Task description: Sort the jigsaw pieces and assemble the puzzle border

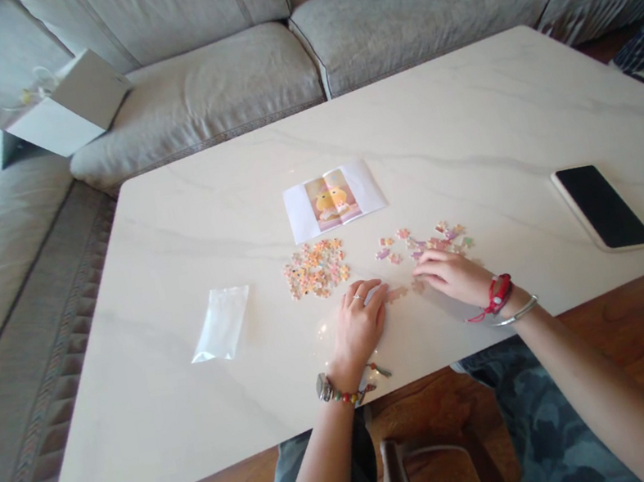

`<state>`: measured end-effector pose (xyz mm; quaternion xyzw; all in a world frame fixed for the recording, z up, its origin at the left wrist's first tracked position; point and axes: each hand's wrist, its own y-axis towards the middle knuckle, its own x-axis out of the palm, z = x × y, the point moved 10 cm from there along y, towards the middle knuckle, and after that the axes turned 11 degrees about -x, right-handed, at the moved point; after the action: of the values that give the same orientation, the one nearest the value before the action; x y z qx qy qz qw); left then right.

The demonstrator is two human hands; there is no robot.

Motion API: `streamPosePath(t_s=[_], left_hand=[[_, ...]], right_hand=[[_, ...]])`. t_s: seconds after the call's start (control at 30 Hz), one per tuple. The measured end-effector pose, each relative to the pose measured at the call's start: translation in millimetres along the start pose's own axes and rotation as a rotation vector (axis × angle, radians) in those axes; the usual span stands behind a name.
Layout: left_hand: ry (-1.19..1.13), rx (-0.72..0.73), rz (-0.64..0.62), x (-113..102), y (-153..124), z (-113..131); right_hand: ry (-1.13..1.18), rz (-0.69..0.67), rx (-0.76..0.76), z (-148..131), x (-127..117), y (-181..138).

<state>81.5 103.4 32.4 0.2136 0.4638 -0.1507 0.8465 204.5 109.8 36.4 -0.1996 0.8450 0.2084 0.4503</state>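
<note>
Sorting seems the current step, the left hand (364, 318) just beside pink jigsaw pieces (397, 294) and the right hand (456, 275) at scattered pieces (442, 240) on the marble-patterned table (463, 124), whether either grips one I cannot tell, the next move likely calling for a light fingertip pinch

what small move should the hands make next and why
I'd probably have the right hand nudge the pinkish puzzle piece beside it toward the other piece by the left hand: the two lie close together, one near each hand, though whether they fit is too small to tell.
</note>
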Motion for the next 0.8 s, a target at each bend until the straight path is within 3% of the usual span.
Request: streamPosePath(t_s=[0.17,0.4,0.53,0.8], left_hand=[[0.011,0.058,-0.064,6.5,-3.4,13.2],[0.074,0.062,-0.15,16.8,-9.5,19.1],[0.075,0.049,-0.157,17.6,-10.5,17.5],[0.075,0.053,-0.135,14.9,-9.6,18.0]], right_hand=[[-0.166,-0.039,0.179,2.0,14.9,-6.3],[-0.027,-0.006,0.082,-1.3,23.2,-4.9],[0.035,0.049,0.049,1.3,16.4,-3.5],[0.02,0.018,0.013,-1.1,18.6,-1.7]])
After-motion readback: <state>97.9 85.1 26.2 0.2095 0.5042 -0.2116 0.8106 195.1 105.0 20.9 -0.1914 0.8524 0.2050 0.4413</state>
